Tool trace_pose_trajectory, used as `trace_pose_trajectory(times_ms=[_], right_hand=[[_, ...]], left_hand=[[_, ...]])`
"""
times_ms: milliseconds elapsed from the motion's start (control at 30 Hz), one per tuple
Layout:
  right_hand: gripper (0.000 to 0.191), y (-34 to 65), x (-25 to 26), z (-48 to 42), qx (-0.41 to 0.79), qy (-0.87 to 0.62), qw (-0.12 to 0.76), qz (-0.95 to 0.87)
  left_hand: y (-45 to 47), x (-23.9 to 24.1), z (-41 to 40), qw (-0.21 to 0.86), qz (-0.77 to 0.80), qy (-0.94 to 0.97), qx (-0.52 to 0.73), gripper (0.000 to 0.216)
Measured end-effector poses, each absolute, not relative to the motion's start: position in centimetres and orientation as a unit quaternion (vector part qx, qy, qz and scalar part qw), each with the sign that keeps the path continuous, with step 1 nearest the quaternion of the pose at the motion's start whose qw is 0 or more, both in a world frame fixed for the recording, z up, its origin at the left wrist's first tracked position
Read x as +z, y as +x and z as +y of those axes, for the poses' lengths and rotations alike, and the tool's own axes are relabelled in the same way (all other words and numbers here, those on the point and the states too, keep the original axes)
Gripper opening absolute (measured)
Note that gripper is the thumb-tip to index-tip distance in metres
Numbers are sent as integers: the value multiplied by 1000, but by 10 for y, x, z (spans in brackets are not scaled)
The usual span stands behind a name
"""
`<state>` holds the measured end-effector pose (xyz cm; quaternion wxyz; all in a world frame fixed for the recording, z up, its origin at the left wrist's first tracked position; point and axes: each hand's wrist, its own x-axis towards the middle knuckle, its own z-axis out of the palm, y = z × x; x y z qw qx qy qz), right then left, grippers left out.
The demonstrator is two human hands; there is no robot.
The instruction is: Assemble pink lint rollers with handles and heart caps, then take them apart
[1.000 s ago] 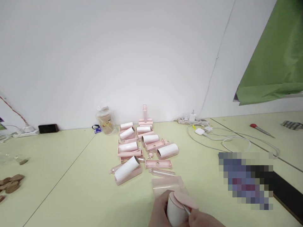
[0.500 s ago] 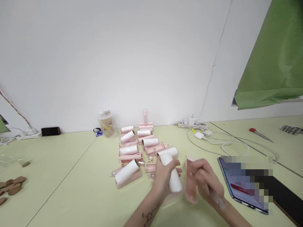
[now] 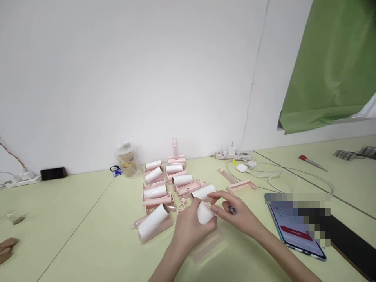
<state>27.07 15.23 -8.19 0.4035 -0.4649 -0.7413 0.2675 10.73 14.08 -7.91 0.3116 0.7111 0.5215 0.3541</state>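
Observation:
My left hand [image 3: 188, 225] is wrapped round a white paper roll [image 3: 205, 212], held just above the table. My right hand [image 3: 236, 213] reaches in from the right, its fingertips at the end of that roll, fingers partly curled. A translucent pink cover [image 3: 207, 244] lies on the table under both hands. A pink roller handle [image 3: 237, 183] lies on the table behind my right hand. Several white rolls in pink holders [image 3: 164, 188] are laid out in rows behind my left hand.
A phone [image 3: 296, 231] lies at the right beside a black strip. White cables and a power strip [image 3: 232, 156] run along the wall. A jar [image 3: 126, 160] stands at the back. A green sheet [image 3: 329, 66] hangs at upper right. A red-handled tool [image 3: 311, 161] lies far right.
The pink handle piece has left my right hand and lies on the table behind it. My right hand has moved left to the roll that my left hand holds.

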Motion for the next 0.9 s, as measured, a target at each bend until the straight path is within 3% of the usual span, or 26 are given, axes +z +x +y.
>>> trace_pose_trajectory(times_ms=[67, 200, 500, 900], right_hand=[[19, 265, -77, 152, 299, -455, 369, -753], [18, 259, -78, 154, 312, -442, 343, -768], [26, 260, -70, 145, 289, -448, 342, -774], [30, 263, -62, 138, 308, -493, 252, -774]], left_hand=[[102, -78, 137, 206, 538, 759, 303, 19], [98, -79, 134, 150, 547, 782, 259, 23], [100, -88, 131, 172, 522, 783, 292, 27], [105, -96, 130, 174, 509, 788, 300, 27]])
